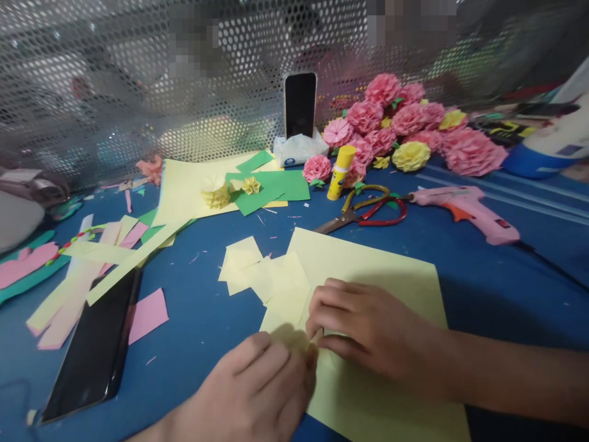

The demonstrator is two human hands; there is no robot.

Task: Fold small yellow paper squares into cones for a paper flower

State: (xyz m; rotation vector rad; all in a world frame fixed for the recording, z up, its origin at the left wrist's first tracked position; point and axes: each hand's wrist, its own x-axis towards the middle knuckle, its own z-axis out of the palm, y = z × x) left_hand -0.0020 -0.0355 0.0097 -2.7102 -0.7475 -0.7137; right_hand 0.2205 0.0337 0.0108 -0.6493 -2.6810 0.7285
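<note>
My left hand (pixel 262 387) and my right hand (pixel 363 325) meet over a large pale yellow paper sheet (pixel 391 264). Fingers of both are closed in a pinch, thumbs close together, on a small piece of yellow paper (pixel 292 334) that they mostly hide. Just beyond my fingertips, several cut yellow paper pieces (pixel 243 264) overlap, partly on the sheet and partly on the blue table (pixel 197 344). Scissors (pixel 350 215) with red and yellow handles lie behind the sheet. A yellow glue stick (pixel 341 173) stands upright beside them.
A pink glue gun (pixel 469 212) with its cord lies at right. Pink paper flowers (pixel 381 123) are heaped at the back. A phone (pixel 300 104) leans upright on a tissue pack (pixel 299 149). Paper strips (pixel 133 258) partly cover a dark phone (pixel 96 350) at left. Perforated metal (pixel 115 110) borders the back.
</note>
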